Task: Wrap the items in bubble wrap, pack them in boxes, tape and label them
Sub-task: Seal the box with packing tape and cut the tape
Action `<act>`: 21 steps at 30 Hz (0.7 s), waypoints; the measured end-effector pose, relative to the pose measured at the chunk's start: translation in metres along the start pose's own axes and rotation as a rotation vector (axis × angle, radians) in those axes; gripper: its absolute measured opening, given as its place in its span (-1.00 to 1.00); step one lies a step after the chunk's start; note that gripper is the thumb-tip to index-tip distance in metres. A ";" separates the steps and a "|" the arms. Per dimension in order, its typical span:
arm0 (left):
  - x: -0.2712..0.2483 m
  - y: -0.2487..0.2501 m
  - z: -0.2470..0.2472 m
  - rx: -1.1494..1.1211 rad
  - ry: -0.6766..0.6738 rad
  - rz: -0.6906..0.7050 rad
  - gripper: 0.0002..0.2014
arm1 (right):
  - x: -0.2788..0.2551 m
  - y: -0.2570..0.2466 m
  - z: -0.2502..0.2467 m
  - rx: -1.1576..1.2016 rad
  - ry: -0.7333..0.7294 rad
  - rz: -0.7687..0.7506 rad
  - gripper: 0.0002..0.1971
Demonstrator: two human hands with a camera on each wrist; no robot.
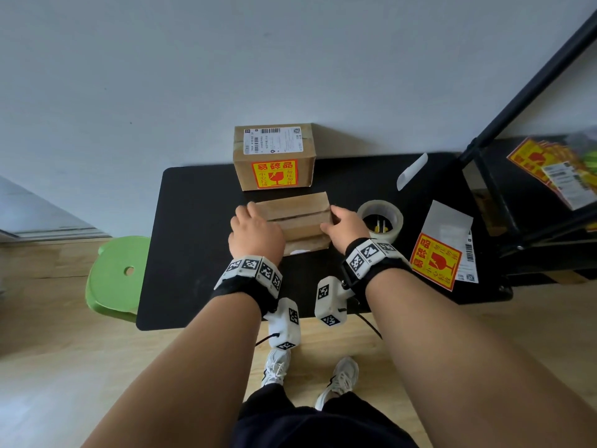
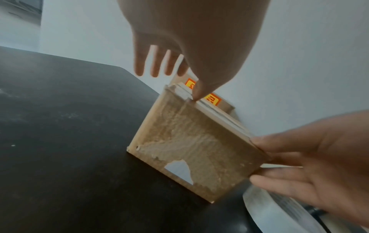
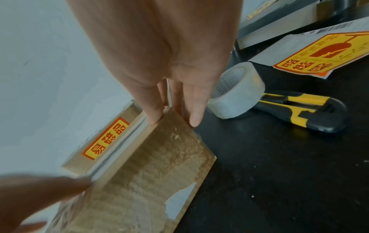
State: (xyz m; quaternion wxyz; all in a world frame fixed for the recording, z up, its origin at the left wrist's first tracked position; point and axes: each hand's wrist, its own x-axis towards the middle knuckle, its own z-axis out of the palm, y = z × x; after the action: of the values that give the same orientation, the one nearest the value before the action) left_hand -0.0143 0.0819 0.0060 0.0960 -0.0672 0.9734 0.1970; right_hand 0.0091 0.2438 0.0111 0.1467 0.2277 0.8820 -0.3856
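Hands frame a small brown cardboard box (image 1: 298, 221) with a torn, scuffed front face, standing on the black tabletop (image 1: 193, 253). Left hand (image 1: 255, 232) has its thumb tip on the box's top left edge, fingers extended past the far side. Right hand (image 1: 344, 226) clasps the box's right end, thumb on top, fingers down the side. Just behind the held box stands a sealed brown carton with a red-and-yellow fragile sticker (image 1: 274, 156). Right of the right hand lie a clear tape roll (image 1: 381, 221), a yellow-and-black utility knife (image 3: 299, 110), and a loose fragile label (image 1: 434, 261).
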 end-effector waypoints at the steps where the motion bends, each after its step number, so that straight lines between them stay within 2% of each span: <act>1: -0.001 0.004 0.001 0.024 0.005 0.101 -0.42 | -0.001 0.002 0.000 0.010 -0.007 -0.005 -0.41; 4: 0.001 0.018 0.009 0.196 -0.126 0.385 -0.27 | -0.003 0.010 -0.007 0.062 0.008 0.024 -0.46; 6: 0.001 0.025 0.017 0.309 -0.207 0.485 -0.21 | -0.004 0.017 -0.015 0.090 0.081 0.075 -0.57; 8: -0.001 0.030 0.024 0.346 -0.240 0.477 -0.22 | -0.005 0.028 -0.021 0.064 0.158 0.107 -0.64; 11: -0.004 0.034 0.031 0.368 -0.188 0.437 -0.25 | -0.002 0.044 -0.031 -0.073 0.179 0.145 -0.64; 16: -0.011 0.040 0.040 0.356 -0.102 0.409 -0.24 | 0.012 0.050 -0.035 -0.380 -0.038 0.191 -0.60; 21: -0.009 0.038 0.045 0.371 -0.089 0.395 -0.23 | 0.024 0.054 -0.030 -0.647 -0.102 0.178 -0.65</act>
State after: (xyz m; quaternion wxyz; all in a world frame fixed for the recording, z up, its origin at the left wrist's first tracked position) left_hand -0.0046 0.1359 -0.0187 0.1092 0.1516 0.9818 0.0330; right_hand 0.0135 0.3053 -0.0130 0.2885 0.2258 0.9268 -0.0826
